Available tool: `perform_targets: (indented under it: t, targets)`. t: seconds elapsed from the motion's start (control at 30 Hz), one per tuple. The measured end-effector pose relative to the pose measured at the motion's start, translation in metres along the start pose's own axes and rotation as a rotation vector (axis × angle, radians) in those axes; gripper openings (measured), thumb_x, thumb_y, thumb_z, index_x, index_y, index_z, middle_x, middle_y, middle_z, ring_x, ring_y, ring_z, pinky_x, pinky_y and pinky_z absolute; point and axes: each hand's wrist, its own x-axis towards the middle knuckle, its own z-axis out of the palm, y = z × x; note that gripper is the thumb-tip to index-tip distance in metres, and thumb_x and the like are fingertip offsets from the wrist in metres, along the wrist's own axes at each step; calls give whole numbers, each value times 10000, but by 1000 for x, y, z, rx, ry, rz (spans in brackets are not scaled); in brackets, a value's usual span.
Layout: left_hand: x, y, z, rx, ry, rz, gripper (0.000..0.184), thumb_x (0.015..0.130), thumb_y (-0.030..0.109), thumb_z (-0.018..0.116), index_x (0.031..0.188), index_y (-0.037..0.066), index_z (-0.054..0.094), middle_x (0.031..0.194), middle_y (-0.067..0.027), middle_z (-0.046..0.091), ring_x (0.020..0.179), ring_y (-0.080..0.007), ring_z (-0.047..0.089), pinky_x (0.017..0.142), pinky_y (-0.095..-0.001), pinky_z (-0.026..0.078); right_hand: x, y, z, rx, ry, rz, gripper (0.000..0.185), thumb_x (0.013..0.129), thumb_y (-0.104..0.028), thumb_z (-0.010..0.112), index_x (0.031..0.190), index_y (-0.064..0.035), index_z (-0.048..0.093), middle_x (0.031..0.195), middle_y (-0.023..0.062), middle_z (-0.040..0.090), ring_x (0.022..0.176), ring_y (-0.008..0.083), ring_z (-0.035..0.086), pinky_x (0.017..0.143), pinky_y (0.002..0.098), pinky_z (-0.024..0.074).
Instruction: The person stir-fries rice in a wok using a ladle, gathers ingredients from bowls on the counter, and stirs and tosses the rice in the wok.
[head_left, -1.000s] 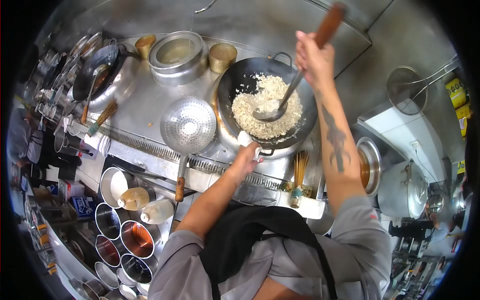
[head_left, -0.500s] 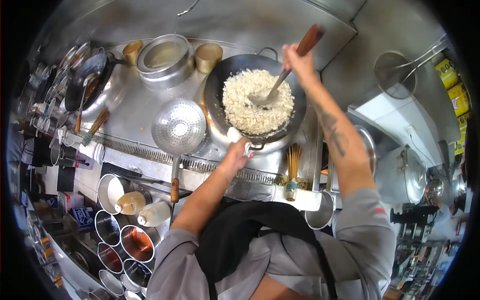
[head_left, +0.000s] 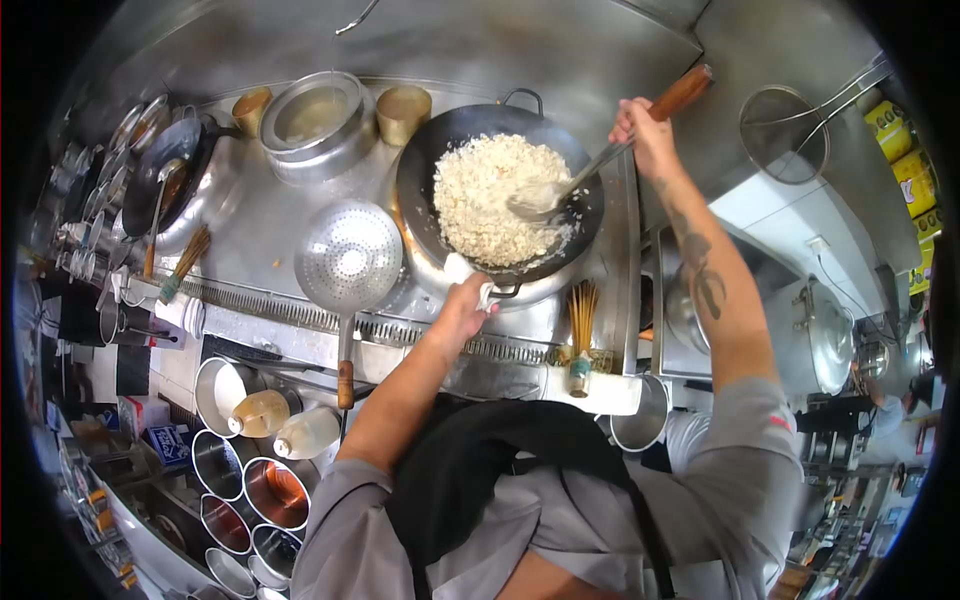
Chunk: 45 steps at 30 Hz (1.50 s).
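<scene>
A black wok [head_left: 415, 190] on the stove holds a heap of pale rice [head_left: 490, 195]. My right hand [head_left: 643, 130] is closed on the ladle's shaft, just below its wooden handle [head_left: 682, 92]. The ladle's bowl [head_left: 537, 200] rests in the right part of the rice. With a folded white cloth [head_left: 459, 268] between, my left hand [head_left: 466, 306] grips the near edge of the wok beside its near loop handle [head_left: 508, 292].
Left of the wok lies a perforated strainer [head_left: 348, 250]. Behind stand a metal pot [head_left: 312, 115] and a brass-coloured cup [head_left: 404, 112]. A bamboo brush [head_left: 582, 325] is at the front. Sauce containers [head_left: 276, 492] and two bottles [head_left: 307, 433] stand lower left.
The ladle has swung lower and to the right, with its bowl now at the rice's right side. My left hand stays at the wok's edge. The view has shifted slightly to the right.
</scene>
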Motion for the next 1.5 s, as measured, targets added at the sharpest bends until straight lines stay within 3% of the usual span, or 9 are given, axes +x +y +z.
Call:
perform_targets:
  t: [0.27,0.53,0.63,0.7,0.9,1.0,1.1,1.3,1.5]
  targets:
    - [-10,10,6,-29,-41,-26,117,842,127,553,943,73,530,824,-65,554,721,-174,547,529,-297,456,-21,47,23,131,245,-87,219,825,-210,680,775,-46,543,609,17,505,483,170,527,487,340,471]
    - [-135,-11,41,-155,78,-87,93,928,142,466,1002,103,508,890,-60,556,759,-158,551,555,-287,471,11,-115,42,166,47,-147,175,881,-153,565,767,-47,484,559,5,433,437,133,438,470,308,412]
    - [-90,-10,27,-111,-88,3,116,917,150,471,1001,84,515,881,-80,559,842,-156,541,606,-246,488,-8,-34,75,-268,234,-252,187,870,-148,580,764,-44,467,549,2,432,395,118,400,416,298,363]
    - [-76,-43,-3,57,61,77,160,893,158,512,1038,89,518,856,-81,562,808,-168,564,595,-258,502,-14,-5,93,125,169,-260,193,857,-133,600,736,-28,492,548,15,458,372,121,394,383,309,351]
    - [-90,-76,-40,-10,71,-60,232,865,153,544,1093,127,511,824,-81,571,602,-189,570,471,-322,484,-51,-137,123,55,132,-321,231,844,-154,616,696,-96,447,532,-24,416,374,95,378,343,239,317]
    - [-108,-26,0,571,-2,303,201,902,191,524,1092,126,514,874,-63,578,692,-172,563,509,-293,467,-46,-146,125,73,89,-191,217,844,-137,600,697,-95,445,510,-27,395,373,95,371,343,254,320]
    - [-136,-18,43,-106,-7,-12,157,936,180,470,1065,120,537,940,-40,595,762,-150,543,555,-264,451,-52,-164,119,125,65,-244,210,838,-136,598,690,-96,455,494,-29,377,371,95,362,347,266,325]
    - [-74,-45,-10,-77,-65,7,179,874,120,503,1043,62,500,838,-87,590,720,-183,568,521,-300,477,-37,5,87,16,224,-265,176,856,-114,604,736,-11,528,561,63,483,390,140,452,375,304,383]
    - [-97,-49,-22,-22,4,-8,124,891,178,496,994,112,513,835,-59,589,706,-164,572,522,-288,470,-67,-178,90,-137,380,-665,287,899,-176,505,672,-3,540,551,88,515,434,165,494,408,294,389]
